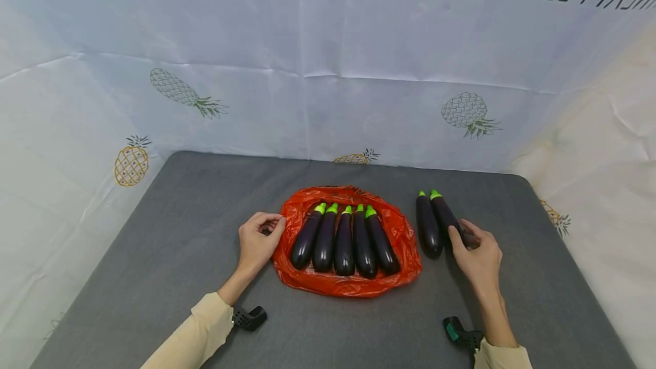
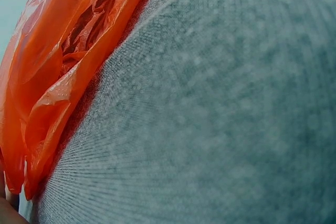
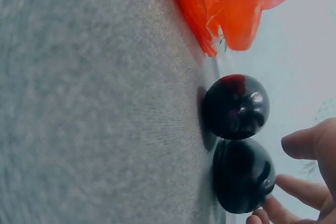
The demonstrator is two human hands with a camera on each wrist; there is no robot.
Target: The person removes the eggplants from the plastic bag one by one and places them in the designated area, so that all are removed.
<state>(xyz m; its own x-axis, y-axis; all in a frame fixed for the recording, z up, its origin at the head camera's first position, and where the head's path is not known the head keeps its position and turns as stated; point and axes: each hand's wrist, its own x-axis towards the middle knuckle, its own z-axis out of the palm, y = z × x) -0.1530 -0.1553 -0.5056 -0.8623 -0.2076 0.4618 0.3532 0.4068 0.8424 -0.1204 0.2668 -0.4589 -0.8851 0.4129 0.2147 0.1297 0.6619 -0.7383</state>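
Note:
Several dark purple eggplants (image 1: 344,246) with green stems lie side by side in an opened red plastic bag (image 1: 348,288) with its rim spread around them. My left hand (image 1: 258,238) pinches the bag's left edge; in the left wrist view only fingertips (image 2: 8,213) show beside the bag's folds. To the right of the bag, two more eggplants lie next to each other on the table. My right hand (image 1: 479,252) is at the outer eggplant (image 1: 443,212), fingers touching its side and thumb held apart from it. The inner eggplant (image 1: 428,226) lies untouched between that one and the bag.
A grey cloth covers the table (image 1: 328,335). Behind it and at the sides hangs a pale sheet (image 1: 359,27) printed with pineapples. Black straps with devices sit at the left wrist (image 1: 250,319) and the right wrist (image 1: 461,333).

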